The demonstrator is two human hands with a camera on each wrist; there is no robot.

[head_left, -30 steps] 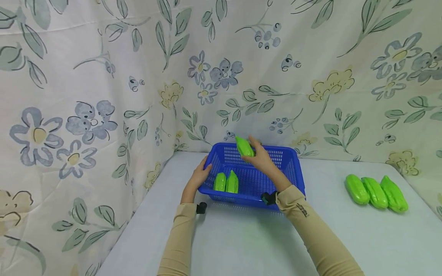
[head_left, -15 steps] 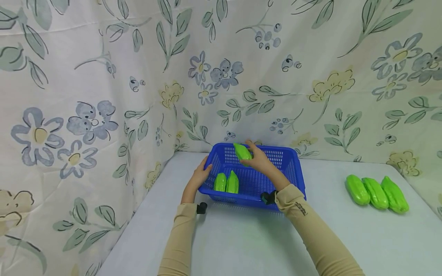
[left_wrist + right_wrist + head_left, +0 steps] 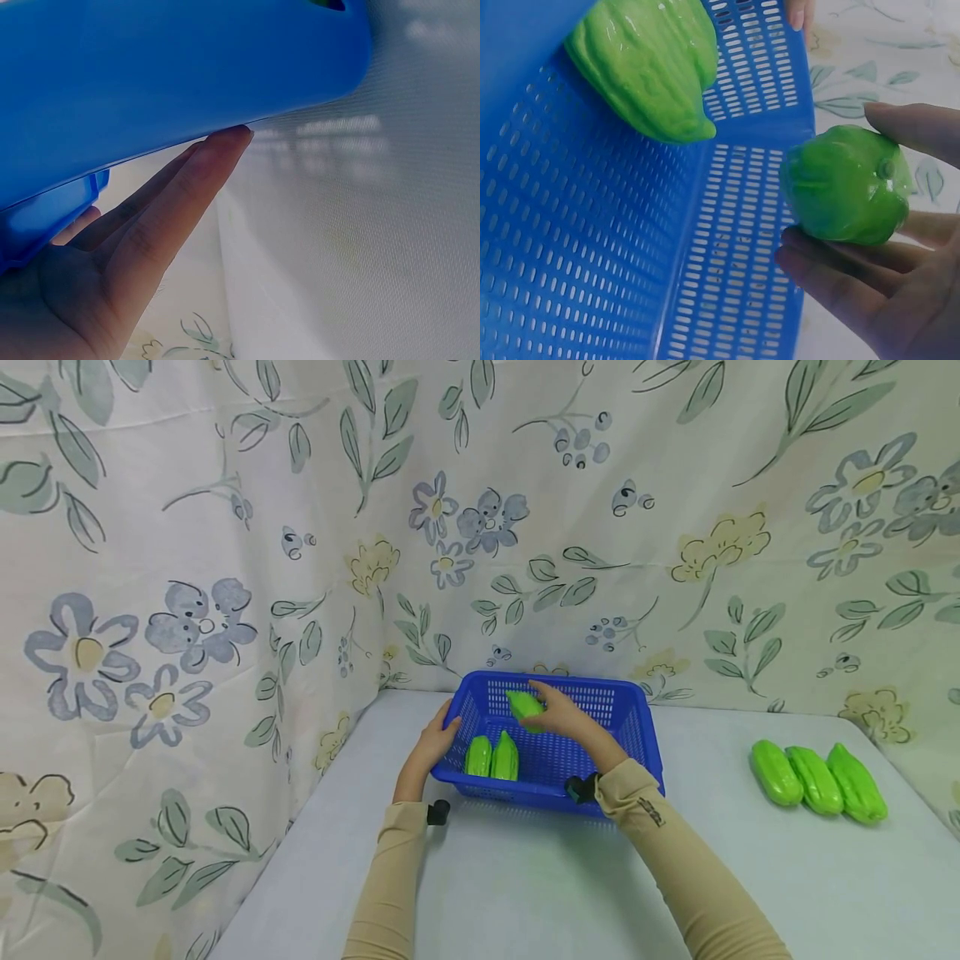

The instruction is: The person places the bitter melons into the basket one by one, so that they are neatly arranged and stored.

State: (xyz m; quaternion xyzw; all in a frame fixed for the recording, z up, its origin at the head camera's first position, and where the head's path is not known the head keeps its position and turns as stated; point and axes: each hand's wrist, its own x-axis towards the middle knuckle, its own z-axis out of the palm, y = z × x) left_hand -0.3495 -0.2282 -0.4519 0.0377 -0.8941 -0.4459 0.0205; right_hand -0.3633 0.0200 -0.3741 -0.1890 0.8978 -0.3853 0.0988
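Note:
A blue plastic basket with slotted walls stands in the middle of the table. My left hand grips its left rim, thumb over the edge; in the left wrist view the fingers press on the basket's outer side. Between thumb and fingers, my right hand holds a shiny green bitter melon over the back of the basket. The right wrist view shows this held bitter melon end-on, above the fingers. Two bitter melons lie side by side in the basket's left part.
Three more bitter melons lie in a row on the white table at the right. A floral cloth hangs behind the table and along its left side.
My right hand has lowered the bitter melon from above the basket's back rim down toward the inside, slightly to the left. My left hand has stayed on the rim.

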